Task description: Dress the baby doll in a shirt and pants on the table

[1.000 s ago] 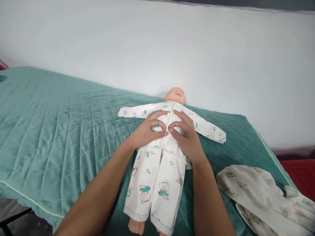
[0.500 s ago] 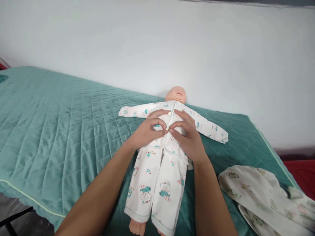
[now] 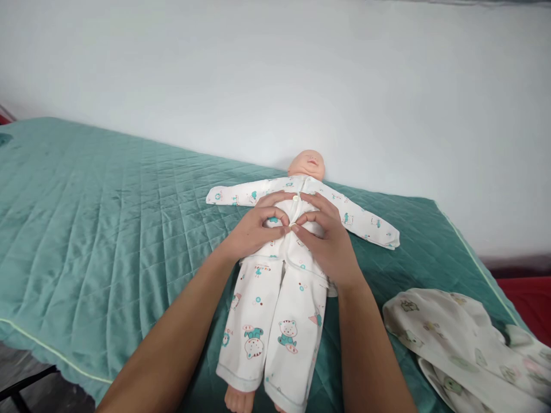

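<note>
While left hand (image 3: 255, 230) and right hand (image 3: 327, 238) pinch the shirt (image 3: 293, 249), one right fingertip (image 3: 305, 197) nears its button (image 3: 295, 198).

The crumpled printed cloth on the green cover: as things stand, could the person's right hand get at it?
Probably yes: the cloth lies beside the right forearm, with nothing standing between them. The right hand pinches the jacket, though, so it would have to let go first.

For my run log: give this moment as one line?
left hand: pinching jacket front; right hand: pinching jacket front; doll: face-up on quilt
</note>
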Demonstrator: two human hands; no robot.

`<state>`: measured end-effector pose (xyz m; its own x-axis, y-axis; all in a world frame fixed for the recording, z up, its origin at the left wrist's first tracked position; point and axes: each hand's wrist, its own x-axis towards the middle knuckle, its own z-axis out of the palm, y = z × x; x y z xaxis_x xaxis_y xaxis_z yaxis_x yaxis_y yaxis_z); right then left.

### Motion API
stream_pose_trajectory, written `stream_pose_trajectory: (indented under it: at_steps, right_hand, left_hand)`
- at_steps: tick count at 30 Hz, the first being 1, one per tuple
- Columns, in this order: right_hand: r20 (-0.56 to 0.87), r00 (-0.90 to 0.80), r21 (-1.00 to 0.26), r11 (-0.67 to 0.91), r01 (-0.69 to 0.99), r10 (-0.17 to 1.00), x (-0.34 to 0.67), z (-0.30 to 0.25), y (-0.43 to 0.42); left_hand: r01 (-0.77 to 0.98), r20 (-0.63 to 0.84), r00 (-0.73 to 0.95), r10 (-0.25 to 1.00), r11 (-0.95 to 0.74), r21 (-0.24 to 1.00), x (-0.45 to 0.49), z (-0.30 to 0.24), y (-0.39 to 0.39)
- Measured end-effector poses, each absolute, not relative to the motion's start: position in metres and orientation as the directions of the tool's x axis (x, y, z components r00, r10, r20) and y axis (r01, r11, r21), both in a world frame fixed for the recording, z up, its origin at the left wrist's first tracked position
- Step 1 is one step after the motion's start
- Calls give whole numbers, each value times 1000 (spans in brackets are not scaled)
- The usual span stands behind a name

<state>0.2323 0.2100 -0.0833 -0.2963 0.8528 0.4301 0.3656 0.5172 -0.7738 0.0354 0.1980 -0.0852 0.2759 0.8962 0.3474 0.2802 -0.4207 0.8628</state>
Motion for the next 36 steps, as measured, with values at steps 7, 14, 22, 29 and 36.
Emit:
stream_pose_trajectory:
  at_steps: [7, 14, 22, 29, 36]
  right_hand:
    - [510, -273, -701, 578, 418, 816, 228, -84, 208]
    - [533, -267, -723, 596, 349, 803, 229, -85, 209]
    - [506, -283, -766, 575, 287, 815, 233, -87, 214]
    - [470, -320, -750, 564, 347, 822, 230, -82, 211]
    - [430, -289, -812, 506, 291, 855, 228, -81, 208]
  left_hand:
    - [252, 353, 254, 901, -414, 875, 36, -88, 199]
    - [211, 348, 264, 899, -406, 889, 35, -87, 200]
    - [179, 382, 259, 887, -433, 883, 34, -89, 201]
    - [350, 385, 192, 903, -429, 833, 42, -93, 200]
    - [334, 386, 152, 910, -415, 846, 45, -90, 198]
